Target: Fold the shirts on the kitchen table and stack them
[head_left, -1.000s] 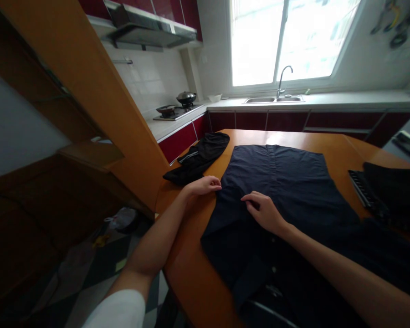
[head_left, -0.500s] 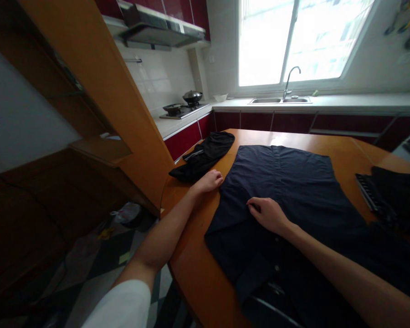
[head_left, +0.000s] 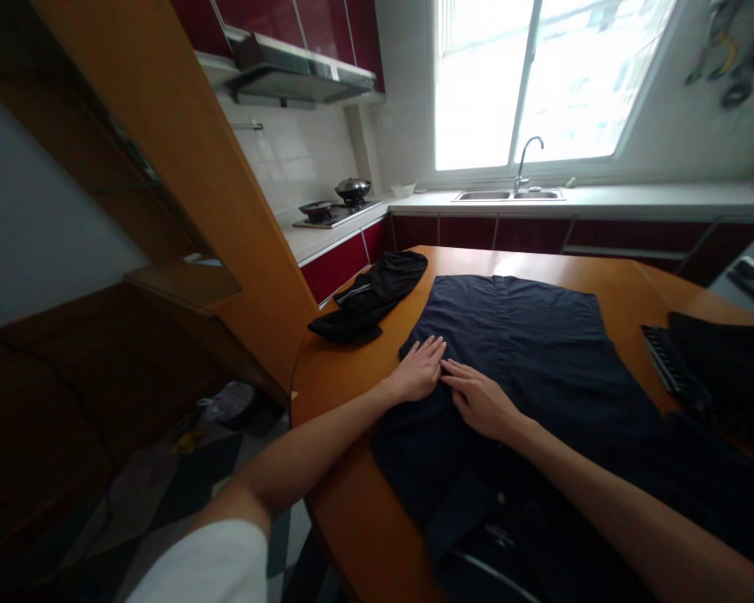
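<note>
A dark navy shirt [head_left: 528, 343] lies spread flat on the orange wooden table [head_left: 352, 519], its buttons running toward me. My left hand [head_left: 420, 368] rests flat on the shirt's left part, fingers stretched out. Right beside it, my right hand [head_left: 477, 400] lies flat on the cloth too, fingers extended toward the left. The two hands nearly touch. Neither holds anything.
A crumpled black garment [head_left: 370, 295] sits at the table's far left corner. Another dark garment with a striped edge [head_left: 716, 360] lies at the right. A wooden partition [head_left: 182, 167] rises left of the table. Stove, sink [head_left: 506, 194] and window line the far counter.
My left hand moved right from the shirt's left edge onto the cloth and flattened out. My right hand opened from a pinch and now lies flat.
</note>
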### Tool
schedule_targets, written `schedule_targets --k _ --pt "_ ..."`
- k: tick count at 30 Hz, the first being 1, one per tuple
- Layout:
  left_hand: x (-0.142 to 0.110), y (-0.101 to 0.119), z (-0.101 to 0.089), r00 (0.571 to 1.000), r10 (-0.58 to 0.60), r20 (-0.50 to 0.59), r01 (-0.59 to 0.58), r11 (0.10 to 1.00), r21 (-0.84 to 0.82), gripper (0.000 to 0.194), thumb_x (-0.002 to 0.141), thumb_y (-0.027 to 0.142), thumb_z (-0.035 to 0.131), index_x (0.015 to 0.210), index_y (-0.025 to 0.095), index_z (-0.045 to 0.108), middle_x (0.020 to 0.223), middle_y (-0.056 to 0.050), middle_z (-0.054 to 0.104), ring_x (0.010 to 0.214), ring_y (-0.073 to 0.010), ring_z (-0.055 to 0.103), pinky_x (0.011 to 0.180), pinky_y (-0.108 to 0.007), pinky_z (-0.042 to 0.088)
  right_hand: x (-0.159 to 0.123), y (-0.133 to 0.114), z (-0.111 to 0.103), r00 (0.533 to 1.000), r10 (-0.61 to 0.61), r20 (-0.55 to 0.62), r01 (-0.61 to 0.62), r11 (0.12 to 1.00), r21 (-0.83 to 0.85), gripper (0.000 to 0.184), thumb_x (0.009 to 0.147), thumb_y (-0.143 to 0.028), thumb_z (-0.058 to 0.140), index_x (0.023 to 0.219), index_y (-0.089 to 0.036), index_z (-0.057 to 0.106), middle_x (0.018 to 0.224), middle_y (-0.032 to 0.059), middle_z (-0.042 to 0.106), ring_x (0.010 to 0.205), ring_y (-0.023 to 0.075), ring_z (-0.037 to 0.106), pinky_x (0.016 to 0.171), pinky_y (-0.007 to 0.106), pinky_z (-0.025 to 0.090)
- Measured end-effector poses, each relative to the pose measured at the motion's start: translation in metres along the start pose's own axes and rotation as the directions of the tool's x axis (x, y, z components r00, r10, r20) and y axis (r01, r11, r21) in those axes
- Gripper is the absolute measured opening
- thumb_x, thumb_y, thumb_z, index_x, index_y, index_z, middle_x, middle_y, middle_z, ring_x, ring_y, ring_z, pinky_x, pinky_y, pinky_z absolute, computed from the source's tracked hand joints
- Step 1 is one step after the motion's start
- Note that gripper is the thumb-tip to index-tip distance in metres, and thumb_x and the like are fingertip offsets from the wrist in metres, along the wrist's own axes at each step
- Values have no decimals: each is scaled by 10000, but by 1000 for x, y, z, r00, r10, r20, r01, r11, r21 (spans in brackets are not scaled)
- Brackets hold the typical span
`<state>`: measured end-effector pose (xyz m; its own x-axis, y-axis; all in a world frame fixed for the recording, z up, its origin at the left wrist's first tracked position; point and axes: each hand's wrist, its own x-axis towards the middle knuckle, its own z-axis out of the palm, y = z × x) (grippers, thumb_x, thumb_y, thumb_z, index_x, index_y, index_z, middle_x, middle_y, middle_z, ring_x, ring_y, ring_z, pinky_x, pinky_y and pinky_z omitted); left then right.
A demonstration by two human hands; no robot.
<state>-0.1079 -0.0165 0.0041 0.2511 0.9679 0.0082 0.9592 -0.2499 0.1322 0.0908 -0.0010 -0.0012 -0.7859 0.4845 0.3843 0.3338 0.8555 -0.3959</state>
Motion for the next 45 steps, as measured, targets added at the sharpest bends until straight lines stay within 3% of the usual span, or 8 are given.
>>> schedule_targets --k 5,15,18,21,23,37,41,45 --pt "8 -21 -4 992 -121 -28 120 993 -13 608 1049 398 243 1583 108 255 1661 -118 203 1547 -248 135 1240 -479 141 -3 -1 0 991 17 136 -7 997 -75 589 930 -183 424 1517 -138 436 1597 123 364 1491 231 314 1231 473 260" --pt "16 -43 -8 966 -241 -93 244 969 30 559 1042 333 250 1540 96 345 1624 -191 282 1523 -310 220 1208 -584 163 0 -5 -5 990 35 139 -27 998 -59 559 933 -176 410 1485 -119 478 1580 131 396 1485 219 327 1233 448 260" --pt "18 -32 -9 980 -91 -179 103 993 59 555 1026 278 275 1535 70 350 1622 -179 300 1530 -267 206 1238 -487 145 2 -6 -5 995 87 47 -85 995 -57 520 977 -210 365 1470 -112 497 1553 137 440 1470 215 359 1228 441 272" --pt "21 -23 -6 989 93 -112 -92 996 16 560 1037 288 255 1557 90 314 1640 -136 276 1539 -211 178 1235 -411 179 3 -7 -4 991 135 10 -134 985 -106 538 973 -212 371 1484 -78 468 1561 159 419 1481 234 338 1230 448 262" --pt "24 -22 -3 993 108 -42 -108 994 -12 570 1052 347 241 1562 103 310 1643 -132 266 1539 -228 176 1230 -441 185 4 -7 -2 988 152 40 -144 979 -146 560 961 -227 403 1492 -58 450 1566 175 406 1485 254 328 1229 462 255" --pt "24 -47 -6 958 -281 -59 281 960 -5 676 1055 502 229 1545 44 314 1630 -241 218 1530 -334 179 1214 -538 170 2 -4 -2 984 149 99 -132 978 -163 539 967 -239 399 1474 -74 476 1573 177 395 1483 250 334 1222 467 253" --pt "22 -43 -8 984 -88 -155 87 996 -16 578 1060 381 259 1550 81 320 1638 -186 250 1538 -273 173 1232 -475 154 2 -6 -1 984 155 93 -138 977 -164 536 964 -245 408 1472 -90 482 1569 173 405 1480 251 340 1220 470 255" --pt "26 -33 -5 988 153 -36 -156 983 -97 569 1067 421 248 1583 183 279 1658 -102 232 1545 -221 148 1231 -442 164 2 -6 -2 985 145 96 -125 975 -186 561 947 -210 389 1482 -58 461 1558 178 421 1479 247 342 1224 452 246"
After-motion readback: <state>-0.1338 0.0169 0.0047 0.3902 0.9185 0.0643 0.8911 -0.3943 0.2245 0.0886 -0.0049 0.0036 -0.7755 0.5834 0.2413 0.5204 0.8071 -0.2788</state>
